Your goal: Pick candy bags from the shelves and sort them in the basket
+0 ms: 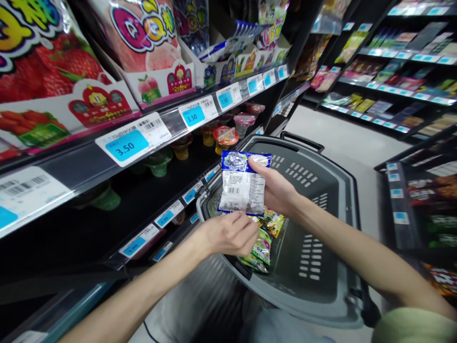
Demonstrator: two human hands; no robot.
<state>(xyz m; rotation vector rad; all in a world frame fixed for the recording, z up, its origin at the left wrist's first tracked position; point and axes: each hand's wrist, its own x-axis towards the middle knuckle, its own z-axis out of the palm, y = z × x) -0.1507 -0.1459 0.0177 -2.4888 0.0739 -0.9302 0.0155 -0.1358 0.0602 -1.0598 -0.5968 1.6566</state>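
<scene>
A small blue and white candy packet (243,188) is held over the grey basket (328,243), its printed back with a barcode facing up. My right hand (276,188) grips its right side, thumb on top. Just below the packet's bottom edge is my left hand (233,233), its fingers curled together; whether they pinch the packet's edge is hidden. Inside the basket, under my hands, lie several green and yellow packets (262,245).
On the left, a shelf (85,138) holds boxes of QQ candy bags (146,38) above price labels. Jelly cups (224,136) sit on the level below. More stocked shelves (396,55) stand at the right and back, beyond the pale floor (342,126).
</scene>
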